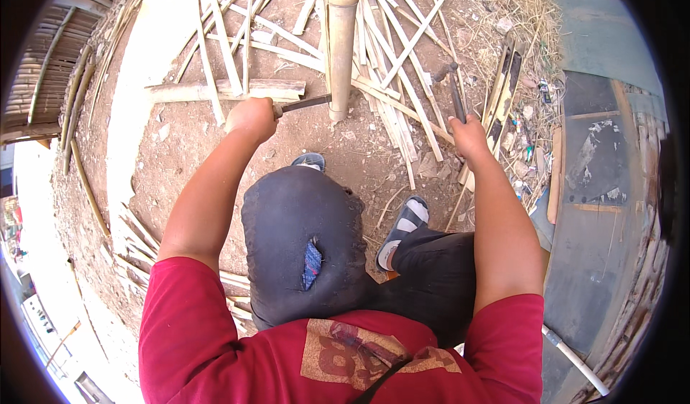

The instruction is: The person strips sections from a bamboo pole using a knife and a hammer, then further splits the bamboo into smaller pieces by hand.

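Observation:
My left hand is closed round the handle of a long-bladed knife. Its dark blade points right, and the tip meets a bamboo pole or passes behind its edge; I cannot tell which. The pole stands upright in front of me, its lower end near the dirt ground and its top out of view. Off to the right, my right hand grips a hammer with a dark handle, its head pointing away from me and apart from the pole.
Split bamboo strips lie criss-crossed around the pole. A thick bamboo piece rests on the ground at the left. Straw and litter cover the right side, beside dark panels. My sandalled foot is below the strips.

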A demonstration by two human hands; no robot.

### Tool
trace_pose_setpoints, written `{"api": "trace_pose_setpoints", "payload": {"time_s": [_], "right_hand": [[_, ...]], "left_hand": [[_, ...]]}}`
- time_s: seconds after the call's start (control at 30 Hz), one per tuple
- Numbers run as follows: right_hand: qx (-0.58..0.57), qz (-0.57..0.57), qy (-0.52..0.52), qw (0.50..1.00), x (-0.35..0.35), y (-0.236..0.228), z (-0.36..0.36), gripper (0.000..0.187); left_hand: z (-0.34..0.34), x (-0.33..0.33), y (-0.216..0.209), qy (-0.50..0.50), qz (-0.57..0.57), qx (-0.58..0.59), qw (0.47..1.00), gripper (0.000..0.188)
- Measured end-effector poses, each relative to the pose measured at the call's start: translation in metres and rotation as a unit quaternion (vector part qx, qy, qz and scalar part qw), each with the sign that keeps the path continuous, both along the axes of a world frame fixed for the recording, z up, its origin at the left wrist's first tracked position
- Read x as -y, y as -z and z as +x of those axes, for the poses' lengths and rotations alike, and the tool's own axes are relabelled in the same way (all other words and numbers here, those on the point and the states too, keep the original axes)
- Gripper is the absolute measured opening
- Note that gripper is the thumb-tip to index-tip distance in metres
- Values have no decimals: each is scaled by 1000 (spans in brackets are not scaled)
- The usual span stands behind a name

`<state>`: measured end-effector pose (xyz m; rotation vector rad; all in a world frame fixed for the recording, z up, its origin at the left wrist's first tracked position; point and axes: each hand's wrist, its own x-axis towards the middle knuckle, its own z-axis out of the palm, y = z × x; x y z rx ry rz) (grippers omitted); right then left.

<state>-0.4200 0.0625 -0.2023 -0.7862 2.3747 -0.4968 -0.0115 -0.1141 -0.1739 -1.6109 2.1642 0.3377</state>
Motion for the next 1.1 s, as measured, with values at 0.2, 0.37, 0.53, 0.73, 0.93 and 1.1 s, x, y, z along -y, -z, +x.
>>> {"api": "trace_pose_setpoints", "payload": {"time_s": [0.2,0.37,0.53,0.73,0.93,1.1], "right_hand": [[114,53,36,991,-35,-28,-43,34],[120,80,70,987,-53,13,-48,24],[107,191,-5,976,-77,-8,-131,18],[135,188,2,973,-178,-33,-160,23],[-58,114,-16,992,-305,33,-116,42],[-15,16,6,1000,-391,90,-71,51]], "left_hand": [[17,-5,-65,2,-17,-22,1000,36],[5,-23,-125,54,-4,-109,993,37],[-39,-39,-201,21,23,-150,988,37],[-52,-47,-209,94,21,-193,976,51],[-108,-95,-229,30,109,-289,951,52],[-139,-130,-223,-19,154,-357,921,48]]}}
